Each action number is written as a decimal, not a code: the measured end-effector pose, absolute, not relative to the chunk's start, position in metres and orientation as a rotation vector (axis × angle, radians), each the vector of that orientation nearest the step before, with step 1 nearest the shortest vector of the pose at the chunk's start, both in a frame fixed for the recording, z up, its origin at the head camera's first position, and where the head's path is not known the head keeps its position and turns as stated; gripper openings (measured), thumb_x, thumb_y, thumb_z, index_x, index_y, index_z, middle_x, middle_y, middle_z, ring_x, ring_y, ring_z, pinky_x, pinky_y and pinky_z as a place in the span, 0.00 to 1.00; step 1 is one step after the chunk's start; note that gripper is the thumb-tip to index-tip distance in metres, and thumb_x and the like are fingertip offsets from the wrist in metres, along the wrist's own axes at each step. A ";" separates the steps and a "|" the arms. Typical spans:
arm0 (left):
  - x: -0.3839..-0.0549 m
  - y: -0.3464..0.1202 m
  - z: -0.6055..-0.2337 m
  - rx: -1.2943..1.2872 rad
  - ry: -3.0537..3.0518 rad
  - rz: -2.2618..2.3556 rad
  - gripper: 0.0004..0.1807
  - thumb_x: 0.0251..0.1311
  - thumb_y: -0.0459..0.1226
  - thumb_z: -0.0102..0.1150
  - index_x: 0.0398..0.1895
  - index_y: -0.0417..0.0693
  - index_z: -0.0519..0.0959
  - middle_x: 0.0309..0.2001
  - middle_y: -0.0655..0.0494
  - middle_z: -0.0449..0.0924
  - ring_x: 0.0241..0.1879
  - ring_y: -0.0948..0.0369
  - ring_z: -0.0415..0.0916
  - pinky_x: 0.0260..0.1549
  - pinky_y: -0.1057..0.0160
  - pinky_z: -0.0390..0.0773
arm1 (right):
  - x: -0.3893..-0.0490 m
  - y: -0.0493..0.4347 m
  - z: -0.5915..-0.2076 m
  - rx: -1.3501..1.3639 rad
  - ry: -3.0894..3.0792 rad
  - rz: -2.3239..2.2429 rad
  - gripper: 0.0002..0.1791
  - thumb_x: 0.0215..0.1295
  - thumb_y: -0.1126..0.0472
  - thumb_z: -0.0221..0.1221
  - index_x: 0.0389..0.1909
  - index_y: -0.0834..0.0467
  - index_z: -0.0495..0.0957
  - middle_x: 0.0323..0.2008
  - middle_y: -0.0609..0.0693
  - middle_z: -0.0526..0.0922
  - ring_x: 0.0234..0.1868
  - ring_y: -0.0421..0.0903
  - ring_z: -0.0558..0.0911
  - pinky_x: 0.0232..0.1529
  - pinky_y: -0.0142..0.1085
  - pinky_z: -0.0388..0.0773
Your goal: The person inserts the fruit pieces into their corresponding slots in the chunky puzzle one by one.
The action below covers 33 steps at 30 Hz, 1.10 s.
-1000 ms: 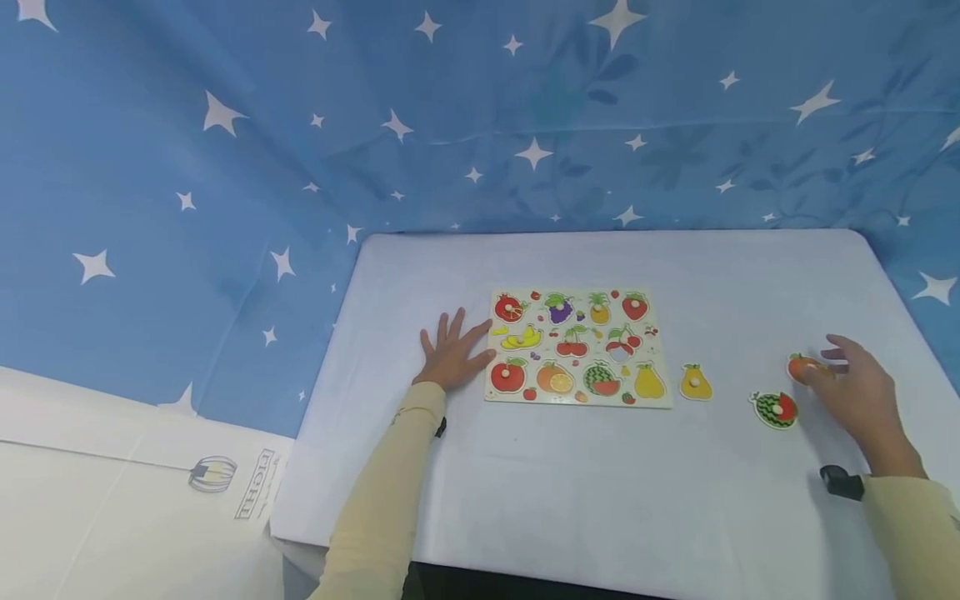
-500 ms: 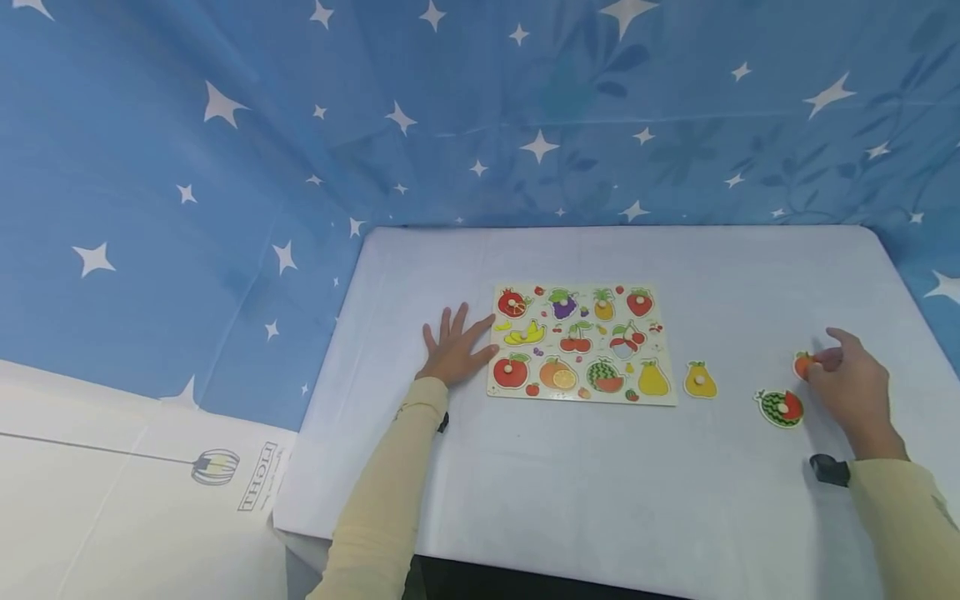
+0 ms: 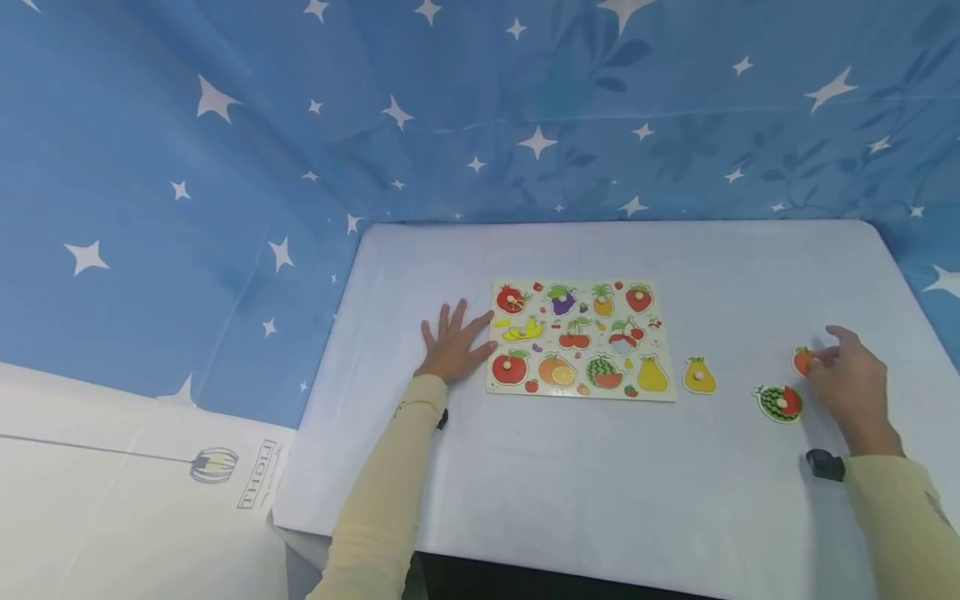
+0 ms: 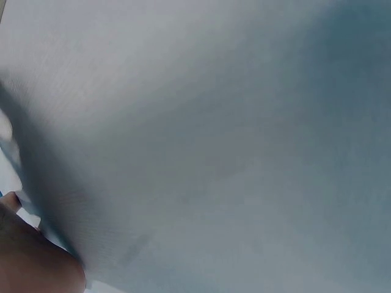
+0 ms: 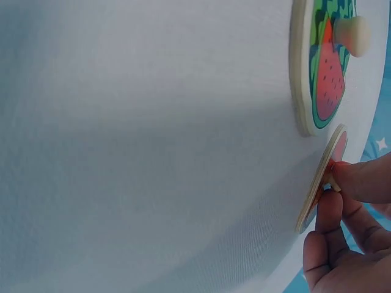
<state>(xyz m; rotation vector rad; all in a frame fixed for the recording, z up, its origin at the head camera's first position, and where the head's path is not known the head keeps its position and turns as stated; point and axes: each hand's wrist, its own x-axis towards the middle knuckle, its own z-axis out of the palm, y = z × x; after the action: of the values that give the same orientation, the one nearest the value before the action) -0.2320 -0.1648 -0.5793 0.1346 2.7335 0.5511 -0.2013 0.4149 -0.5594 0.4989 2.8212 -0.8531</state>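
A fruit puzzle board (image 3: 543,356) lies on the white-covered table. My left hand (image 3: 450,348) rests at its left edge, fingers spread, thumb and forefinger touching the edge. My right hand (image 3: 851,383) pinches the small knob of the orange puzzle piece (image 3: 802,361) between thumb and fingers, partly hiding it. In the right wrist view that orange piece (image 5: 317,177) stands beside the watermelon piece (image 5: 327,73), whose round wooden knob (image 5: 353,36) sticks out. A pear piece (image 3: 699,376) lies between the board and the watermelon piece.
Behind the table (image 3: 585,508) hangs a blue curtain (image 3: 450,92) with white stars. A pale sheet (image 3: 127,500) with a printed lamp lies at the lower left. Mostly tablecloth (image 4: 214,152) fills the left wrist view.
My right hand's fingers have closed from a loose hover onto the orange piece's knob. The left hand stays at the board's edge. The head view has shifted slightly.
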 end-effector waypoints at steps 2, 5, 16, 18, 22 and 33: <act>-0.233 -0.166 -0.582 0.143 2.733 0.545 0.39 0.76 0.65 0.49 0.87 0.75 0.55 0.88 0.52 0.28 0.84 0.45 0.17 0.74 0.29 0.22 | -0.200 0.414 -0.559 0.527 2.810 -0.853 0.40 0.77 0.70 0.49 0.84 0.70 0.42 0.65 0.83 0.65 0.64 0.81 0.66 0.63 0.75 0.67; -0.235 -0.168 -0.585 0.148 2.729 0.548 0.39 0.76 0.65 0.49 0.87 0.75 0.55 0.88 0.52 0.28 0.84 0.44 0.17 0.74 0.29 0.22 | -0.199 0.413 -0.558 0.547 2.796 -0.860 0.41 0.78 0.69 0.51 0.85 0.68 0.42 0.65 0.83 0.65 0.64 0.81 0.66 0.63 0.75 0.66; -0.237 -0.170 -0.586 0.146 2.744 0.591 0.39 0.76 0.65 0.50 0.87 0.75 0.56 0.88 0.52 0.29 0.84 0.44 0.18 0.74 0.28 0.22 | -0.199 0.392 -0.545 0.484 2.870 -0.911 0.41 0.79 0.70 0.51 0.85 0.67 0.41 0.63 0.81 0.69 0.62 0.79 0.70 0.62 0.73 0.70; -0.238 -0.170 -0.588 0.149 2.753 0.595 0.39 0.76 0.65 0.50 0.87 0.75 0.56 0.88 0.51 0.30 0.84 0.44 0.18 0.73 0.28 0.23 | -0.198 0.387 -0.543 0.456 2.890 -0.921 0.42 0.79 0.70 0.52 0.85 0.67 0.42 0.61 0.80 0.71 0.61 0.78 0.72 0.60 0.73 0.72; -0.237 -0.170 -0.589 0.148 2.758 0.593 0.39 0.75 0.65 0.50 0.86 0.74 0.57 0.88 0.51 0.31 0.84 0.43 0.19 0.73 0.27 0.23 | -0.196 0.375 -0.543 0.407 2.912 -0.938 0.42 0.79 0.70 0.54 0.85 0.67 0.42 0.60 0.79 0.73 0.58 0.77 0.75 0.57 0.71 0.75; -0.235 -0.167 -0.583 0.142 2.730 0.600 0.39 0.76 0.65 0.50 0.87 0.74 0.56 0.88 0.52 0.29 0.84 0.44 0.17 0.73 0.29 0.21 | -0.197 0.336 -0.548 0.233 2.985 -0.897 0.42 0.77 0.70 0.58 0.84 0.68 0.47 0.54 0.77 0.76 0.51 0.74 0.78 0.54 0.68 0.79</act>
<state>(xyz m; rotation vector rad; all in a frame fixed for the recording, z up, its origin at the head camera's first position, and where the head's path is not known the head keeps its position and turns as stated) -0.2347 -0.1673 -0.5832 0.1416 2.7303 0.6004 -0.1967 0.3359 -0.5477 0.2329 2.9853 -0.8972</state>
